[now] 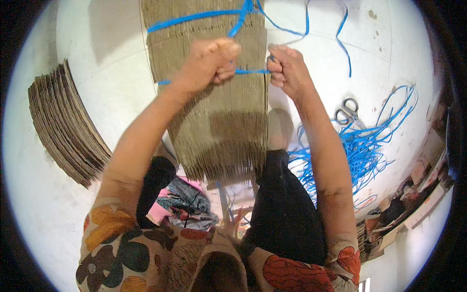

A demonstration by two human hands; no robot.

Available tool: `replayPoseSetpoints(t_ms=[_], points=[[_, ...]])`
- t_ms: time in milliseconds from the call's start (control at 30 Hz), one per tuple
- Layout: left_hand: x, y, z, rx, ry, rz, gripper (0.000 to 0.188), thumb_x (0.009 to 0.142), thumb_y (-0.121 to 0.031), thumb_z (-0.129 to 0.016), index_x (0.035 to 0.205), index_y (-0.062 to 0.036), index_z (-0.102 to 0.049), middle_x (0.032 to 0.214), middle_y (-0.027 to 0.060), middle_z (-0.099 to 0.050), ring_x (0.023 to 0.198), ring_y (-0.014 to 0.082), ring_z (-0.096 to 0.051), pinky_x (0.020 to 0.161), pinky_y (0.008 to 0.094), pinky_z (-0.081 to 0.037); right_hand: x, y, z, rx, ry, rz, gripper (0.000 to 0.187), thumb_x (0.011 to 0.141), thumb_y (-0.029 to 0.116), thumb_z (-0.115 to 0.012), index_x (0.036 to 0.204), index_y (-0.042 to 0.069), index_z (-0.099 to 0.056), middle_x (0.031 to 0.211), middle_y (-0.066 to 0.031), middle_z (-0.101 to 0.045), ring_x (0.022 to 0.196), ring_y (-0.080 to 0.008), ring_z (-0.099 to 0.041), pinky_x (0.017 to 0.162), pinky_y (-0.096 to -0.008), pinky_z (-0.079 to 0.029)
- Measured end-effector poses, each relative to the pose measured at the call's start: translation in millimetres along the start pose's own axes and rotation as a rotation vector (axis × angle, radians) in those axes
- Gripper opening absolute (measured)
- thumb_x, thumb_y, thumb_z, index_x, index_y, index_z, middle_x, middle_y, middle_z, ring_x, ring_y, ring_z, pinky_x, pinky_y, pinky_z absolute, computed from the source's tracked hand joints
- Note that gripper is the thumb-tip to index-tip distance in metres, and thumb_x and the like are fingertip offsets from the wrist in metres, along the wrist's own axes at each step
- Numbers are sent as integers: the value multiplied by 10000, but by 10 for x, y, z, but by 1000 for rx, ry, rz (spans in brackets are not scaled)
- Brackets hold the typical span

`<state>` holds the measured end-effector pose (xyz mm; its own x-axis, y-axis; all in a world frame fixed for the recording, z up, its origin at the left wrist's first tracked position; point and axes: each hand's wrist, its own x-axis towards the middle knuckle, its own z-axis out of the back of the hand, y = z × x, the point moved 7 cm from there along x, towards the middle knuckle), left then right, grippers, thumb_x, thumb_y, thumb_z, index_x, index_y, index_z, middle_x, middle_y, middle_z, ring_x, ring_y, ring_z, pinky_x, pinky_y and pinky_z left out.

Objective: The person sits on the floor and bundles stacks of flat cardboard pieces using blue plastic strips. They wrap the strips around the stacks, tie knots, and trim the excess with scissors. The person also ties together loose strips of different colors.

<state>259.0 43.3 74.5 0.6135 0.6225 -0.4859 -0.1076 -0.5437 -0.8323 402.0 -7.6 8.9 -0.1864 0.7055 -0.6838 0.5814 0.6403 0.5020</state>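
A long stack of brown cardboard sheets (pixel 219 109) lies in front of me, its many edges facing up. One blue strap (pixel 194 20) is wrapped across its far part and knotted near the right side. A second blue strap (pixel 250 72) crosses the stack nearer to me, stretched between my fists. My left hand (pixel 214 63) is closed on this strap above the middle of the stack. My right hand (pixel 288 68) grips it just past the stack's right edge. The fingers of both hands are curled tight.
Another cardboard stack (pixel 68 124) stands on the white floor at left. To the right lie scissors (pixel 347 112) and a tangled heap of blue straps (pixel 362 151). Loose strap ends trail at the far right. Cardboard scraps (pixel 423 190) line the right side; patterned cloth (pixel 187 202) lies between my legs.
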Motion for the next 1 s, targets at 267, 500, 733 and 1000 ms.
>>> replayPoseSetpoints(t_ms=[267, 500, 733, 1000], points=[[-18, -39, 5, 62, 4, -147, 331, 914, -246, -486, 643, -78, -397, 532, -38, -342, 455, 52, -314, 405, 211, -259, -351, 259, 5, -764, 56, 296, 185, 715, 5, -626, 897, -17, -610, 679, -12, -506, 578, -132, -523, 460, -247, -434], [10, -21, -36, 11, 51, -107, 328, 921, -259, -467, 664, -59, -429, 545, -20, -361, 464, 66, -321, 409, 220, -254, -292, 98, 9, 68, 138, 285, 253, 843, 159, -569, 649, 7, -514, 877, -182, -578, 457, -128, -469, 413, -203, -378], [-7, -31, -21, -39, 58, -53, 326, 926, -260, -458, 665, -67, -420, 548, -22, -358, 460, 62, -320, 403, 214, -250, -129, -83, -98, 235, 58, 40, 302, 901, 244, -491, 651, 87, -429, 586, -69, -479, 358, -63, -323, 299, -184, -263], [118, -339, -531, 503, 82, -512, 294, 848, -273, -533, 685, -28, -518, 637, 106, -509, 605, 230, -512, 544, 312, -388, 22, -54, -73, -136, -200, 191, 262, 867, 249, -545, 668, 112, -443, 574, 11, -434, 448, -78, -376, 397, -213, -328]])
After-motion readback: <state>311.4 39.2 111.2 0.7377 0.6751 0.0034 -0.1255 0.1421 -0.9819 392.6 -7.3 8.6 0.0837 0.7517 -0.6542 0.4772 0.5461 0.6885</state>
